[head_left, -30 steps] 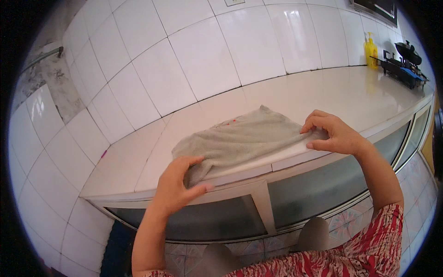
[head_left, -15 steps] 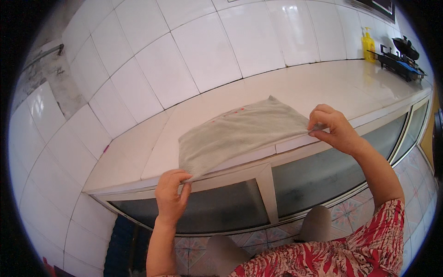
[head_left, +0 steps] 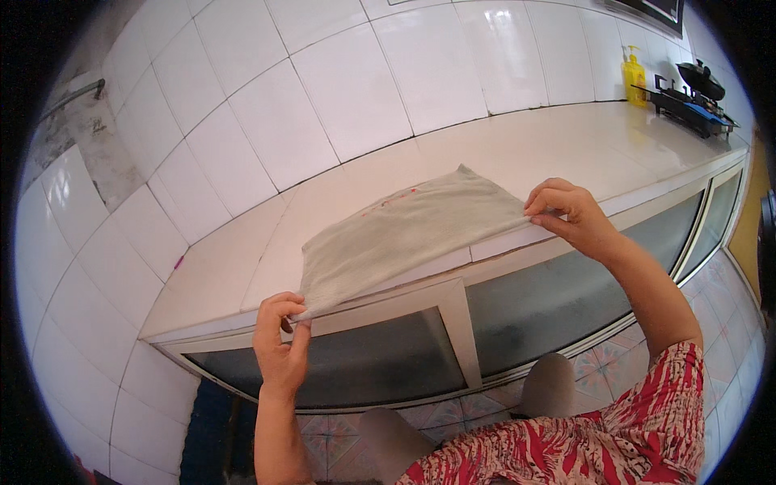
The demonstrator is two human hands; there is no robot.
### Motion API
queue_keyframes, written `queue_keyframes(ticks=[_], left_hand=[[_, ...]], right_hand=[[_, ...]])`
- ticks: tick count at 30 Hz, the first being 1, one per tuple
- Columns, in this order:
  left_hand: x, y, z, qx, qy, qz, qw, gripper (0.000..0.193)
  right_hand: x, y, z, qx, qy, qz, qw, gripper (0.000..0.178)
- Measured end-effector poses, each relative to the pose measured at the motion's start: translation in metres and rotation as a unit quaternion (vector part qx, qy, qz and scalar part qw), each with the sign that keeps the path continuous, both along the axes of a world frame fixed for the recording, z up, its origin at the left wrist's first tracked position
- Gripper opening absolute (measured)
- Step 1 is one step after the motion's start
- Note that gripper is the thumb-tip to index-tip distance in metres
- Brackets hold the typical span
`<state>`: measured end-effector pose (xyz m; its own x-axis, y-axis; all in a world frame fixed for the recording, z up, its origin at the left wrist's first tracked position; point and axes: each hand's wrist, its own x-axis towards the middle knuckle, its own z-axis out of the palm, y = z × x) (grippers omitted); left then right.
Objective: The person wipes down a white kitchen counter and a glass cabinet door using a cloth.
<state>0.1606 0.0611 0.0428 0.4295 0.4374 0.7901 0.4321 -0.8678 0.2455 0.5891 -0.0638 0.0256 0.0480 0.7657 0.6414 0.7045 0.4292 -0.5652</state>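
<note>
A pale grey-green cloth (head_left: 408,226) with small red marks along its far side lies spread on the tiled counter (head_left: 517,145). Its near edge is drawn fairly straight along the counter's front. My left hand (head_left: 280,335) pinches the near left corner between thumb and fingers, just over the front edge. At the near right corner, my right hand (head_left: 572,217) pinches the cloth in the same way. Both hands are closed, and the far part of the cloth rests flat on the counter.
A yellow pump bottle (head_left: 634,78) stands against the tiled wall (head_left: 339,89) at the far right. Beside it are a black gas stove (head_left: 689,111) and a dark lidded pan (head_left: 701,79). Glass-fronted cabinet doors (head_left: 380,364) run below the counter. A small pink object (head_left: 179,261) lies by the left wall.
The near edge of the cloth looks straighter and tauter between my hands. My left hand has shifted slightly left with its corner; the whole view has also moved a little.
</note>
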Motion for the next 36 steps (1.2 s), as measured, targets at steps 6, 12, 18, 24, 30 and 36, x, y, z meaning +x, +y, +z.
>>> queue_keyframes(ticks=[6,12,18,24,30,36], left_hand=[[0.008,-0.012,0.005,-0.179,-0.177,-0.172,0.952,0.011],[0.007,-0.013,0.044,0.072,-0.262,-0.113,0.956,0.015],[0.016,-0.025,0.098,0.128,-0.303,-0.054,0.943,0.023],[0.036,0.026,0.104,-0.094,-0.255,-0.066,0.96,0.017],[0.079,0.066,0.061,-0.278,-0.195,-0.017,0.941,0.019],[0.114,0.078,0.057,-0.235,-0.187,0.046,0.953,0.018]], right_hand=[[-0.014,-0.009,0.008,-0.01,0.21,0.047,0.977,0.015],[-0.037,-0.013,0.044,0.271,-0.014,-0.017,0.962,0.017],[-0.034,-0.02,0.092,0.233,0.07,-0.001,0.97,0.009],[-0.01,0.018,0.077,0.098,0.156,-0.001,0.983,0.009],[0.02,0.057,0.03,-0.037,0.272,-0.025,0.961,0.008],[0.04,0.068,0.016,-0.045,0.311,-0.051,0.948,0.016]])
